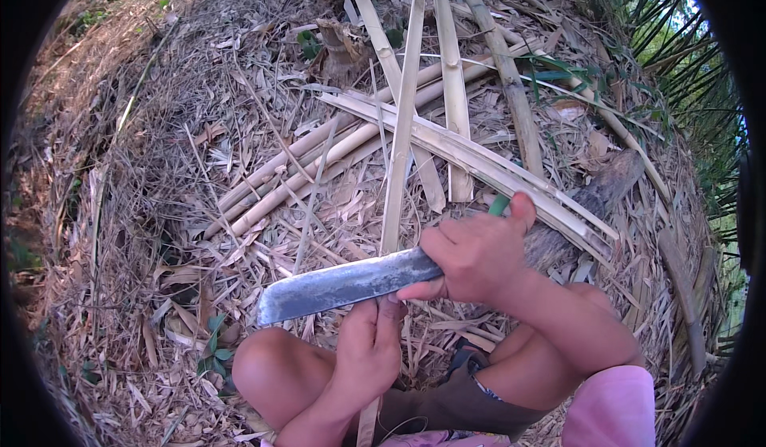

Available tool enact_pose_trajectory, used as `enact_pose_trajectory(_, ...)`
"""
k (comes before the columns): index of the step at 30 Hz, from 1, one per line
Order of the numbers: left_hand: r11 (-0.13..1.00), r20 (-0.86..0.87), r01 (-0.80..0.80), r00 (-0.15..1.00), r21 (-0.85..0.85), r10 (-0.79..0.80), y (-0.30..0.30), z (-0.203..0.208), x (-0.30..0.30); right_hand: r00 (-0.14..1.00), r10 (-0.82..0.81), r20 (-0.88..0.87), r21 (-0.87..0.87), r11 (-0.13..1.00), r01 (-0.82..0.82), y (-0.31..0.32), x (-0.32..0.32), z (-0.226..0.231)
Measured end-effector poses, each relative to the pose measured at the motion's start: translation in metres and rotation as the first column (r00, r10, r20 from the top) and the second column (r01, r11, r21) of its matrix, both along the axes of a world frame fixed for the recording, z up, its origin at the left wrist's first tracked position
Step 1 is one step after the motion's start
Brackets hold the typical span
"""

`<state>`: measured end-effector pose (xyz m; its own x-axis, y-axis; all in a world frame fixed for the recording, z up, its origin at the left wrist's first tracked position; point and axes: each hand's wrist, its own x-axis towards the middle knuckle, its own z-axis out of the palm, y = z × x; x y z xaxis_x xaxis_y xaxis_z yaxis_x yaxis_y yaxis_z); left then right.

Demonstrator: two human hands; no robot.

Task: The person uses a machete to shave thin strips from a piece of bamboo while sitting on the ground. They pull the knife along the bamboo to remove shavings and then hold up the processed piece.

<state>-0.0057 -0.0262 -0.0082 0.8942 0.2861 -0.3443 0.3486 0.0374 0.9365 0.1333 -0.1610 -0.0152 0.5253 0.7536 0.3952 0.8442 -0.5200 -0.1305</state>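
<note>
My right hand [483, 257] is closed round the handle of a machete [343, 286], a bit of green showing beside the thumb. The broad, dark, worn blade points left and lies across a long split bamboo strip [401, 140]. Just below the blade, my left hand [370, 342] grips this strip, thumb and fingers pressed together. The strip's near end passes under the left hand towards my lap; its far end reaches out among other bamboo pieces. The blade hides the part of the strip beneath it, so I cannot tell whether the edge bites into it.
Several split bamboo pieces [455, 100] lie ahead, with a pale bundle of strips [479, 160] crossing to the right. Whole bamboo poles [319, 168] run beneath them. A stump [343, 52] stands at the back, a dark log [594, 203] at the right. Dry leaves cover the ground.
</note>
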Motion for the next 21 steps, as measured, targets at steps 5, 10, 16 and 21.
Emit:
enact_pose_trajectory(5,0.998,-0.019,-0.003,1.0,-0.059,0.002,-0.002,0.001,0.002,0.987,-0.036,0.156,-0.065,0.997,0.047,-0.008,0.016,-0.006)
enact_pose_trajectory(10,0.988,-0.038,0.02,0.999,-0.152,-0.026,0.005,0.008,-0.001,0.969,-0.09,0.231,-0.022,0.995,0.098,-0.014,0.037,-0.008)
enact_pose_trajectory(16,0.952,-0.118,0.016,0.992,-0.306,-0.054,0.007,0.015,-0.001,0.992,-0.118,0.045,-0.052,0.991,0.121,-0.025,0.049,0.008)
enact_pose_trajectory(21,0.989,-0.053,0.097,0.993,-0.115,-0.104,0.005,-0.002,0.005,0.995,-0.015,0.096,-0.164,0.986,0.03,-0.008,0.025,0.029)
